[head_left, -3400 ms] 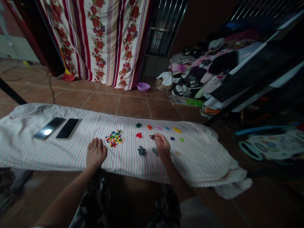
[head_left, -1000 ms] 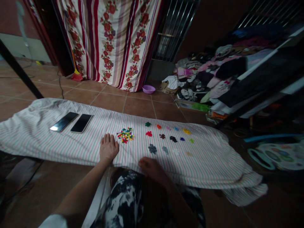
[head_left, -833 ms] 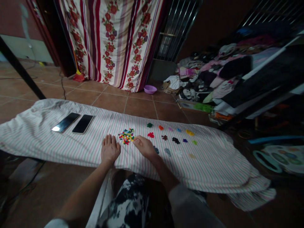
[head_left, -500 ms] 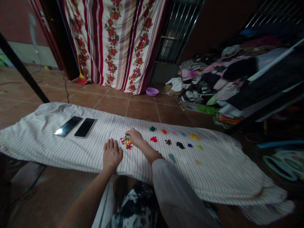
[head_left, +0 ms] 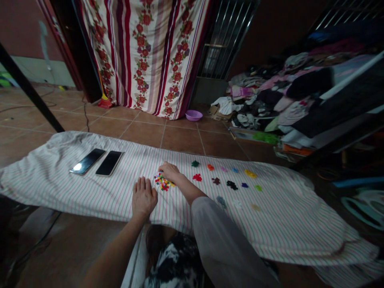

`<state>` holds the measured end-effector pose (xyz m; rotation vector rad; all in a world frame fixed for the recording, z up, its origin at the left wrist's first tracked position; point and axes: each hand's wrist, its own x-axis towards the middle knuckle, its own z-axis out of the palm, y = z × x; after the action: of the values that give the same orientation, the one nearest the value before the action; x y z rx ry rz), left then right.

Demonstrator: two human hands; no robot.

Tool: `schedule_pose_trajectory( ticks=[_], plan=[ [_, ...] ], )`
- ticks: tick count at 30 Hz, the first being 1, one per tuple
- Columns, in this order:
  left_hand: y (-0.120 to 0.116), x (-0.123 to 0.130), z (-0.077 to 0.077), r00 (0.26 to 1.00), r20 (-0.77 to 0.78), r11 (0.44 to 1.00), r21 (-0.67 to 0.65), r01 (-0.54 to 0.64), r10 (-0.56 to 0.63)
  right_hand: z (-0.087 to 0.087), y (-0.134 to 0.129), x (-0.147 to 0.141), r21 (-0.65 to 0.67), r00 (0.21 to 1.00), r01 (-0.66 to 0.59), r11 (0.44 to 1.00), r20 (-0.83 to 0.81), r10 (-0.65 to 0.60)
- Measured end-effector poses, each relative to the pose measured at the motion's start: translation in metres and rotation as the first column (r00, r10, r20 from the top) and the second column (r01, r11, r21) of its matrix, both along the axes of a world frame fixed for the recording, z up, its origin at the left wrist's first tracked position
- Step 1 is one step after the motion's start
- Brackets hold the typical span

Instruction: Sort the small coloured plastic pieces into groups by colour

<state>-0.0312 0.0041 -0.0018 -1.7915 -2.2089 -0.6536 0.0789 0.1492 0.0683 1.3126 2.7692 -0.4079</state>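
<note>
In the head view, the right hand [head_left: 170,172] is at the far right side of the mixed pile [head_left: 163,185] of small coloured pieces, much where it was half a second ago. A second ago it lay at the near edge of the striped cloth [head_left: 285,224], well apart from the pile. The left hand [head_left: 144,199] has kept its place just left of and nearer than the pile. The dark grey heap seen then is out of sight, where the right forearm now crosses.

Thirteen single-colour heaps show to the right of the one mixed pile. Five form the far row: dark green [head_left: 195,163], orange, pink, light blue and yellow [head_left: 250,173]. Five form the middle row: red [head_left: 197,177], brown, black [head_left: 232,185], dark purple and lime [head_left: 258,187]. Three lie nearest: grey [head_left: 221,201], white and beige [head_left: 256,207]. Two phones [head_left: 109,163] lie side by side at the left.

The left hand rests palm down, its fingers straight and pointing away. The right hand reaches in from the near right, fingers bent down and leftward into the pile; whether they pinch a piece, I cannot tell.
</note>
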Motion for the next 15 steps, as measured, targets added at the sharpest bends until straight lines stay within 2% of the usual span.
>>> schedule_pose_trajectory(
  ticks=[5, 9, 15],
  plan=[
    [-0.001, 0.000, 0.003, 1.000, -0.020, 1.000, -0.014, 0.006, -0.007, -0.007, 0.001, 0.003, 0.027, 0.976, 0.032, 0.999, -0.216, -0.025],
    [-0.002, -0.001, 0.002, 1.000, -0.023, 1.000, 0.010, 0.011, -0.011, -0.013, 0.002, 0.010, -0.010, 0.905, 0.157, 0.988, -0.400, -0.148],
    [-0.002, -0.001, 0.001, 0.998, -0.060, 1.000, -0.007, -0.002, 0.002, -0.016, 0.006, 0.053, -0.104, 0.788, 0.322, 0.941, -0.522, -0.327]
  ],
)
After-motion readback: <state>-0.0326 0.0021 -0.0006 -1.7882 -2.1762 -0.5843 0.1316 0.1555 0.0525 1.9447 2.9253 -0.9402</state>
